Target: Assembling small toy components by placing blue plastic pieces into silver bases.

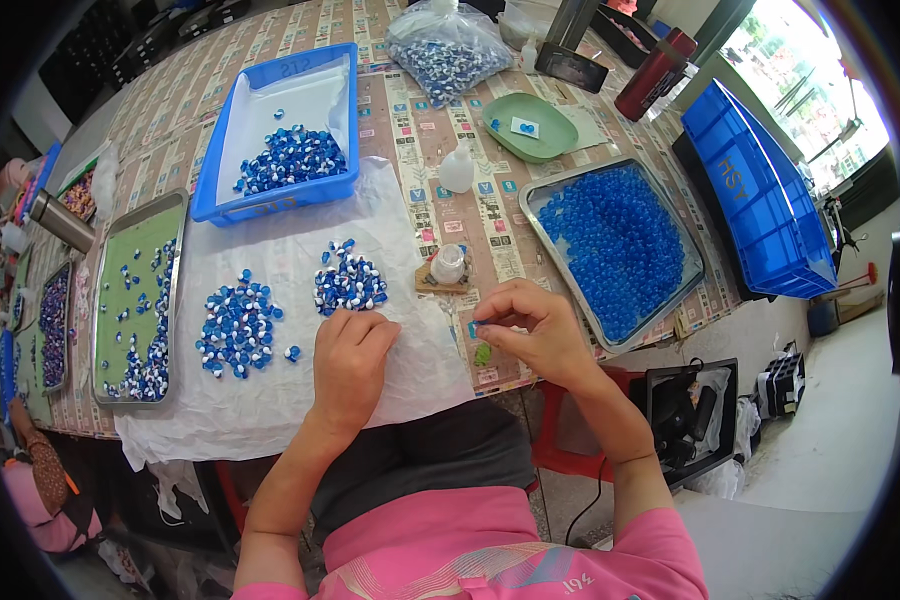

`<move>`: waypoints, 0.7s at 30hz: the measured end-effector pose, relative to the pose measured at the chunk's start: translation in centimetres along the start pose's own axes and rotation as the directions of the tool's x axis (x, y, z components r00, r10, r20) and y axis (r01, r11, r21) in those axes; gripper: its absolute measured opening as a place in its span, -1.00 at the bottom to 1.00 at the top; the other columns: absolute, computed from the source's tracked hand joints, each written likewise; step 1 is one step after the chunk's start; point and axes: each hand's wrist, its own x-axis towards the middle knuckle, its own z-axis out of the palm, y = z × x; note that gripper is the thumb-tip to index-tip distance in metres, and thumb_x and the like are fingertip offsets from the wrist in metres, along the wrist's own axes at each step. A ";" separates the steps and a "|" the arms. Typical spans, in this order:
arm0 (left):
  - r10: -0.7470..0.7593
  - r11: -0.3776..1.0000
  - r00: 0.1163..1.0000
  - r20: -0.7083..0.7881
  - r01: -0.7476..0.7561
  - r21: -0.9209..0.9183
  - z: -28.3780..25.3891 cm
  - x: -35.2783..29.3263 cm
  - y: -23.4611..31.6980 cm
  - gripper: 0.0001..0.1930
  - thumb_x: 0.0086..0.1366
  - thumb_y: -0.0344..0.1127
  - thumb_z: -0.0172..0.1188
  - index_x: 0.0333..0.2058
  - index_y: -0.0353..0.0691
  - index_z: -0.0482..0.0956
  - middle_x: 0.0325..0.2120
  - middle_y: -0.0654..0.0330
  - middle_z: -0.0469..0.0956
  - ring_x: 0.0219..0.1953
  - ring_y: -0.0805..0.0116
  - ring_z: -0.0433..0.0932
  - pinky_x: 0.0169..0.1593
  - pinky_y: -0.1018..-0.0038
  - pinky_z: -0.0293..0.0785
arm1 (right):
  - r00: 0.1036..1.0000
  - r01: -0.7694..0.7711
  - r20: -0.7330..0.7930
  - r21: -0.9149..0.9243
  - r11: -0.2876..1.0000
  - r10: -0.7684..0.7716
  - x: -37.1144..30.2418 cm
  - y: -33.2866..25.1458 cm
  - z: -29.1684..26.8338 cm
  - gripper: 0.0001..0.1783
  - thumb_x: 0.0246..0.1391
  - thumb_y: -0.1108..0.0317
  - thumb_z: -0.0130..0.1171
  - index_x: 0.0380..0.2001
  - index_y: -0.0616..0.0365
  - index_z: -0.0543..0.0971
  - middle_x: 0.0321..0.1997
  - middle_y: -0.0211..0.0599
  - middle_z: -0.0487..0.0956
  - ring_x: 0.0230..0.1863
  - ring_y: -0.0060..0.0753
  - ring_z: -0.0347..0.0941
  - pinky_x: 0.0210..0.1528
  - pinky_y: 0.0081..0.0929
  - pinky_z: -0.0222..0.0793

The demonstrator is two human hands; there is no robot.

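Pinching a small blue bead [476, 325] at frame centre, my right hand [530, 335] hovers over the worktop [470, 215]; my left hand [350, 360], fingers curled and empty, rests on white paper [270, 390] below a blue-and-white bead pile [350, 282].

Glossy beads on matt white paper.
The blue-and-white beads [349, 284] shine like smooth plastic; the paper sheet [270, 390] is creased and dull. The bin [210, 180] is smooth blue plastic, the tray [670, 230] brushed metal, the tabletop [490, 215] covered in printed sheet.
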 end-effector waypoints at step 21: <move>-0.411 -0.196 0.748 0.522 0.487 -0.851 -2.9 -3.7 2.5 -0.69 0.23 -0.58 0.27 -0.04 -0.27 0.56 -0.15 0.23 0.60 -0.13 0.52 0.54 -0.02 0.56 0.47 | 0.980 0.141 -0.109 -0.209 0.968 -0.167 4.4 -2.5 1.8 -0.81 0.00 0.60 0.31 -0.26 0.26 0.67 -0.20 -0.35 0.61 -0.22 -0.61 0.55 -0.20 -0.66 0.47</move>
